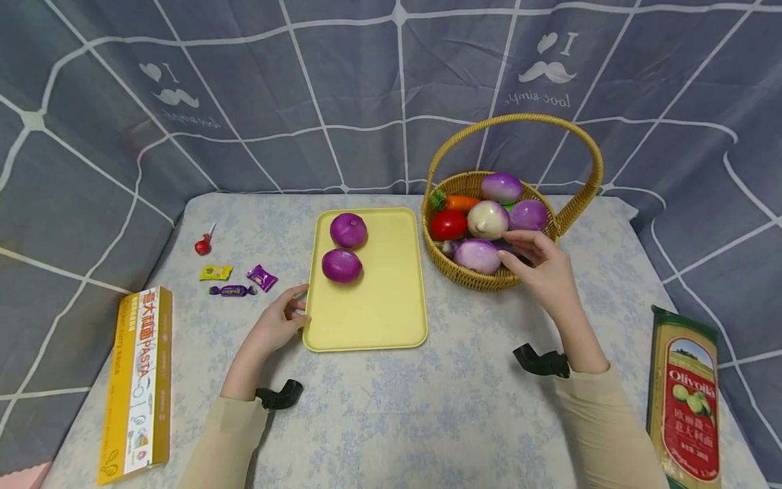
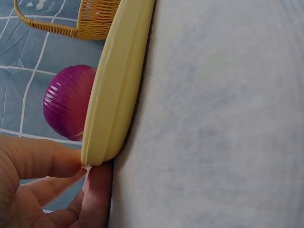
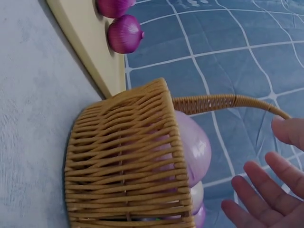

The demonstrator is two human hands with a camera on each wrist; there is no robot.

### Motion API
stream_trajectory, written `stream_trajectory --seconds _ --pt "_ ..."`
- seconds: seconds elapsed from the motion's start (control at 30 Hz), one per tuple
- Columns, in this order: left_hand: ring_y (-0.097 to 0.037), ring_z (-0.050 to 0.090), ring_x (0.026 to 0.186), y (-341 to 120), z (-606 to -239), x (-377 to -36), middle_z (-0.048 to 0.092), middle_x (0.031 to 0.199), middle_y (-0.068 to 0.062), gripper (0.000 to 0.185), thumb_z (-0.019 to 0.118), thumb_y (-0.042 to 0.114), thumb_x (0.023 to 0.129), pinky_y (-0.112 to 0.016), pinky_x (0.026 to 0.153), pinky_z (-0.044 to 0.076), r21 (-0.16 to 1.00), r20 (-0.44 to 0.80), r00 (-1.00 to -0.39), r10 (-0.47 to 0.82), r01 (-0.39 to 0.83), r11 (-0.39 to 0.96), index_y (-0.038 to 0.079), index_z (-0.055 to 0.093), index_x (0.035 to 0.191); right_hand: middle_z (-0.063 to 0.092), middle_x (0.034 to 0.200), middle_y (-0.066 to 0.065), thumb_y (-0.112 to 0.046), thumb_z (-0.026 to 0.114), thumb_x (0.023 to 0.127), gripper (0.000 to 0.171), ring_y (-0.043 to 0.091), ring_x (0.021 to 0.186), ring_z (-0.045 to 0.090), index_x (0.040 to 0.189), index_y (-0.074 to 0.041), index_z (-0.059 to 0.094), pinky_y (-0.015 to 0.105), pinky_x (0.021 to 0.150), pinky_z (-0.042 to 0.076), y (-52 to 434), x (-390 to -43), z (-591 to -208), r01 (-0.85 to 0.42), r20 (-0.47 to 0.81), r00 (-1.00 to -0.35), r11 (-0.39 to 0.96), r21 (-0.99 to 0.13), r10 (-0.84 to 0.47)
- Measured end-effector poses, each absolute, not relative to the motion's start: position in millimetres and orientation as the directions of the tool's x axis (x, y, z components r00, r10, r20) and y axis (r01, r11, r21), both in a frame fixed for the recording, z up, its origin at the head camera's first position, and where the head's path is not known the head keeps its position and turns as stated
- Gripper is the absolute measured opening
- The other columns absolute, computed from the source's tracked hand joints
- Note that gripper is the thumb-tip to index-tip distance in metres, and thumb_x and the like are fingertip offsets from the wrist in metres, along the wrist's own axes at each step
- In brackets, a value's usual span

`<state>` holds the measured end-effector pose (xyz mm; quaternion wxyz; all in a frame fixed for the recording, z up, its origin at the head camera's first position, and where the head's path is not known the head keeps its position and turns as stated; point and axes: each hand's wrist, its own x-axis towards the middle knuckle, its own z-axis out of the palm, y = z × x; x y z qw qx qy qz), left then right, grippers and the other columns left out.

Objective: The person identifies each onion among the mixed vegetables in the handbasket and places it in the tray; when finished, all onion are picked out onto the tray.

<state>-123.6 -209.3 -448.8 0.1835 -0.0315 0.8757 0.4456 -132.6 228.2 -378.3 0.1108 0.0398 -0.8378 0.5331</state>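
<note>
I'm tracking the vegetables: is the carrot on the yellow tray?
No, the carrot lies in the wicker basket, right of the tray.

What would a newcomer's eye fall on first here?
The wicker basket heaped with colourful vegetables probably comes first, right of centre in the head view, with the right hand over it. Next come two purple onions on the left half of the yellow tray, whose left edge the left hand pinches.

Head view bright, shadows soft; 2 wrist views dimmer.
</note>
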Motion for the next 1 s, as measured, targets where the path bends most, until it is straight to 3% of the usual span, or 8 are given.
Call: stream_trajectory --seconds 0.1,0.27,0.37,0.57,0.77,1.0 --pt "-0.027 0.053 0.100 -209.7 -450.0 -123.8 0.053 0.122 -0.021 0.063 0.054 0.006 0.094 -0.029 0.074 0.049 0.769 -0.351 -0.930 0.106 -0.222 0.600 0.005 0.031 0.153 0.064 0.123 0.004 -0.016 0.072 0.090 0.039 0.008 0.116 0.058 0.124 -0.001 0.061 0.019 0.102 0.045 229.4 -134.7 -377.7 -0.163 0.198 -0.980 0.449 -0.879 0.032" --pt "-0.027 0.052 0.101 -209.9 -450.6 -123.7 0.053 0.122 -0.021 0.063 0.054 0.006 0.094 -0.029 0.075 0.049 0.766 -0.354 -0.929 0.103 -0.225 0.603 0.006 0.031 0.153 0.056 0.133 0.014 -0.012 0.072 0.089 0.048 0.025 0.124 0.053 0.133 -0.002 0.056 0.042 0.110 0.041 232.4 -142.1 -379.3 -0.155 0.138 -0.988 0.487 -0.860 -0.070" --pt "-0.027 0.053 0.100 -209.9 -450.1 -123.5 0.053 0.122 -0.021 0.064 0.054 0.006 0.094 -0.029 0.074 0.049 0.765 -0.350 -0.931 0.104 -0.220 0.605 0.006 0.031 0.153 0.052 0.136 0.017 -0.009 0.074 0.087 0.054 0.031 0.128 0.049 0.136 -0.001 0.054 0.049 0.111 0.038 234.3 -146.2 -381.2 -0.166 0.118 -0.985 0.488 -0.857 -0.128" --pt "-0.026 0.053 0.099 -210.1 -449.6 -123.5 0.054 0.121 -0.022 0.064 0.055 0.006 0.093 -0.028 0.073 0.049 0.767 -0.340 -0.934 0.113 -0.206 0.608 0.005 0.032 0.153 0.047 0.144 0.018 -0.013 0.075 0.086 0.063 0.036 0.135 0.044 0.142 -0.002 0.047 0.052 0.112 0.035 238.4 -149.9 -382.0 -0.123 0.048 -0.986 0.503 -0.856 -0.158" --pt "-0.026 0.053 0.098 -210.9 -451.3 -124.9 0.053 0.120 -0.022 0.064 0.055 0.004 0.092 -0.027 0.071 0.048 0.774 -0.332 -0.936 0.120 -0.198 0.602 0.004 0.032 0.152 0.044 0.149 0.015 -0.027 0.078 0.084 0.073 0.039 0.136 0.044 0.146 -0.008 0.044 0.053 0.111 0.037 241.0 -155.6 -382.1 -0.077 -0.020 -0.987 0.582 -0.810 -0.159" --pt "-0.027 0.053 0.099 -211.2 -451.8 -124.0 0.054 0.120 -0.022 0.063 0.054 0.005 0.093 -0.029 0.073 0.047 0.773 -0.327 -0.938 0.118 -0.193 0.604 0.003 0.032 0.152 0.046 0.147 0.018 -0.031 0.078 0.084 0.076 0.040 0.131 0.048 0.144 -0.004 0.042 0.054 0.108 0.040 237.4 -164.5 -386.1 -0.108 -0.024 -0.980 0.633 -0.766 -0.197"
